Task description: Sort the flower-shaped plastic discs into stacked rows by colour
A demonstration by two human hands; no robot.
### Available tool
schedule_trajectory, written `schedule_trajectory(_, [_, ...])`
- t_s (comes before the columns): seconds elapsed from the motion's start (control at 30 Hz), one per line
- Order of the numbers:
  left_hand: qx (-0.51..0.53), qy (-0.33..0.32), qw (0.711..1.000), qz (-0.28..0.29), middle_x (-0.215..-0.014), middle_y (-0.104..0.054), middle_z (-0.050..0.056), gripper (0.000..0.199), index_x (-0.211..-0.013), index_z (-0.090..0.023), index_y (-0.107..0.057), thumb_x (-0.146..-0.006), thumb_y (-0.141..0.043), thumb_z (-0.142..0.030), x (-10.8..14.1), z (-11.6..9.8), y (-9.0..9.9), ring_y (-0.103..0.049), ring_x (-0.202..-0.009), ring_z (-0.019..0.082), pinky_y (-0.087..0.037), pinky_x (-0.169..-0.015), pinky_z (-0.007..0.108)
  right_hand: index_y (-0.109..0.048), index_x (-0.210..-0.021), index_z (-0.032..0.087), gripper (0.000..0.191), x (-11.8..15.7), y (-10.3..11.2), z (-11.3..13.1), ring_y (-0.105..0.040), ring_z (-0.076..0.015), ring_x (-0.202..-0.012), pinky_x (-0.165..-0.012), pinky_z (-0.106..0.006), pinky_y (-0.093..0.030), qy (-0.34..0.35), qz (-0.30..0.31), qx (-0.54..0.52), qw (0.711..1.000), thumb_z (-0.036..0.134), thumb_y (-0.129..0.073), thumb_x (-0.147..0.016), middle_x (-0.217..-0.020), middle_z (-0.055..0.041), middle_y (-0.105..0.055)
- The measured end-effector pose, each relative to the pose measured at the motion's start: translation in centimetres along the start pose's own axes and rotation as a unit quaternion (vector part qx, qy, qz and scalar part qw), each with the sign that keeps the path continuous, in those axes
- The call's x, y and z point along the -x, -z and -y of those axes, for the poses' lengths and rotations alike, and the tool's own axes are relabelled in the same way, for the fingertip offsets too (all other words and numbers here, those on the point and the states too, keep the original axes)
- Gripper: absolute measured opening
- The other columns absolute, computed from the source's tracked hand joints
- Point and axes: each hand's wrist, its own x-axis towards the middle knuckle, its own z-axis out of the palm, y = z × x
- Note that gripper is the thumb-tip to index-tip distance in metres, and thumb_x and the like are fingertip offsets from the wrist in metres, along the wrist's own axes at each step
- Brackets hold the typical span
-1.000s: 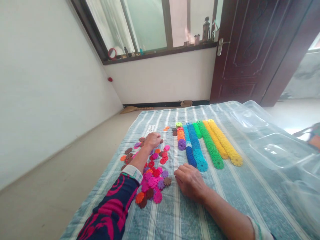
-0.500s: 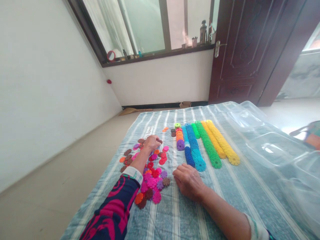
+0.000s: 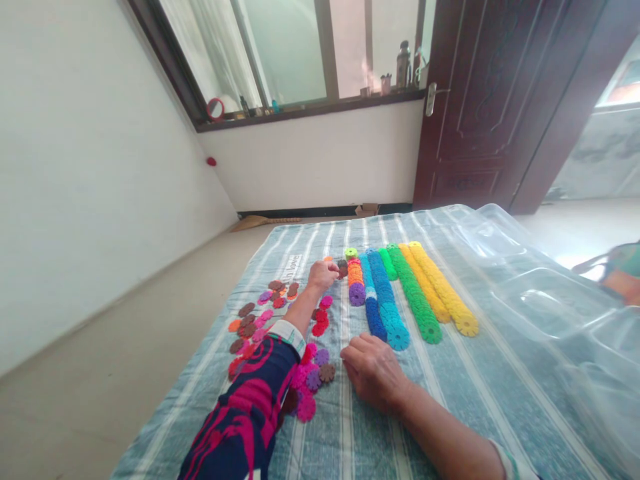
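Observation:
My left hand (image 3: pixel 323 275) reaches over the cloth, fingers pinched on a brown notched plastic disc at the small brown stack (image 3: pixel 343 267); the fingertips partly hide where they meet. My right hand (image 3: pixel 375 371) rests on the cloth with its fingers curled in, and what they hold, if anything, is hidden. Around and under my left forearm lie loose discs, including pink ones (image 3: pixel 306 408), red ones (image 3: pixel 321 324) and brown ones (image 3: pixel 246 310). Beyond my right hand, overlapping discs form rows: blue (image 3: pixel 385 293), green (image 3: pixel 414 293), yellow (image 3: pixel 445 290) and a short orange-and-purple one (image 3: pixel 355 280).
Clear plastic containers (image 3: pixel 545 300) stand along the right of the striped cloth (image 3: pixel 425 413). Orange discs (image 3: pixel 328 259) lie just past my left hand. A brown door (image 3: pixel 475 100) and a window sill (image 3: pixel 310 111) with bottles are behind, and a broom (image 3: pixel 250 223) lies on the floor.
My left hand has moved right and slightly away from me, carrying a brown disc from the loose pile to the brown stack. My right hand stays nearly in place.

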Motion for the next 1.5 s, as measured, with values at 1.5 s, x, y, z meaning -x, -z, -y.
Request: schedule_trajectory(1.5, [-0.107,-0.004,0.994,-0.015,-0.084,-0.072,0.005,0.017,-0.082,-0.017,-0.073,-0.076,-0.057,-0.021,1.9,-1.6,-0.4,-0.063,-0.082,0.018,-0.044,-0.072,0.026,-0.056,-0.068,0.020,0.019,0.2,0.2,-0.1,-0.043,-0.0154,-0.065,-0.062,-0.031,-0.026,0.006,-0.002,-0.002,1.000,0.010,-0.056,-0.084,-0.067,-0.0002,-0.055])
